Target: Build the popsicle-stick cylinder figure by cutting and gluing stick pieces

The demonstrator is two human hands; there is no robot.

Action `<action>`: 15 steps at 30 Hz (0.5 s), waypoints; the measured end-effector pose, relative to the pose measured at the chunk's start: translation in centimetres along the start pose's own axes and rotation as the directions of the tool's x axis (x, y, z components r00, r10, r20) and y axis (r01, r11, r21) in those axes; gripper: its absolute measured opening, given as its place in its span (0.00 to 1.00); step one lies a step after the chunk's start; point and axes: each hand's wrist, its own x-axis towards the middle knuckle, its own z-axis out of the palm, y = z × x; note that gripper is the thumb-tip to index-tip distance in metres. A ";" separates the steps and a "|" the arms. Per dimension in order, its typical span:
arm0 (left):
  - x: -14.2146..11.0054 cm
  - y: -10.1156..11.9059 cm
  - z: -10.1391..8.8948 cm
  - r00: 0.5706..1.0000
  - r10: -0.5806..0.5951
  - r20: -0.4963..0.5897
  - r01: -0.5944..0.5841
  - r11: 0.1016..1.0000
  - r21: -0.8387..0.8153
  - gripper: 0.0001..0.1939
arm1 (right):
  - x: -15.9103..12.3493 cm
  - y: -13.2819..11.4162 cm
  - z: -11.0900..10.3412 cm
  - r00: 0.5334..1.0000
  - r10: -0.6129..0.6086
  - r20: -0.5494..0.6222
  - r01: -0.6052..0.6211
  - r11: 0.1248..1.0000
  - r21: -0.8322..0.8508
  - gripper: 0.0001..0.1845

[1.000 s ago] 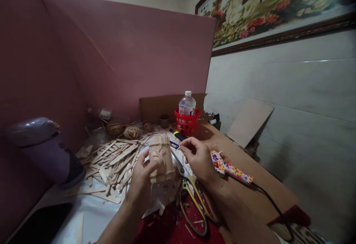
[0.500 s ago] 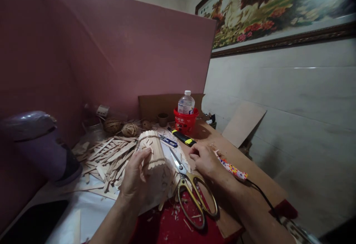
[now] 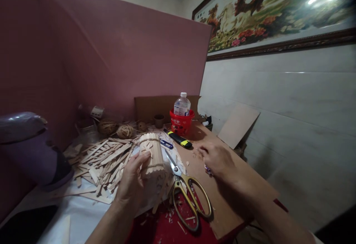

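Note:
In my left hand [image 3: 132, 175] is a small barrel-like holder made of craft sticks [image 3: 157, 155], tipped on its side, with twine round both ends and little wood pieces on its face. My thumb rests on that face. My right hand [image 3: 218, 162], slightly blurred, is closed at the right over the brown board. Below its fingers shows a bit of a flower-patterned glue gun [image 3: 208, 170]; the rest is hidden by the hand. Between the hands lie gold-handled scissors [image 3: 178, 179], blades part open. Behind them are blue thread snips [image 3: 167, 144] and a black-and-yellow utility knife [image 3: 179, 139].
A heap of loose craft sticks [image 3: 107, 162] spreads at the left, with a ball of twine [image 3: 125, 131] behind. A red bucket [image 3: 180, 123] holds a clear bottle [image 3: 182, 106]. At far left stand a purple flask [image 3: 36, 155] and a dark flat object [image 3: 30, 220].
My right hand has moved from beside the holder out to the right and taken hold of the glue gun. My left hand has tilted and lowered the holder. The view has shifted slightly right.

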 end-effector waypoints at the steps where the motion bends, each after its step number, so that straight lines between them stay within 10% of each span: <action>1: -0.1 0.0 0.1 1.000 -0.015 0.028 0.015 1.000 -0.007 0.13 | -0.3 1.0 -0.5 1.000 0.008 -0.003 -0.008 1.000 -0.015 0.13; 5: -0.4 0.0 0.5 0.989 -0.061 0.136 0.065 0.997 -0.028 0.12 | -1.8 4.5 -1.3 0.989 0.093 0.118 -0.083 0.993 -0.088 0.17; 15: -0.6 -0.3 0.9 0.987 -0.112 0.119 0.109 0.993 0.034 0.09 | -3.2 10.1 1.0 0.960 -0.059 0.272 -0.042 0.935 0.351 0.23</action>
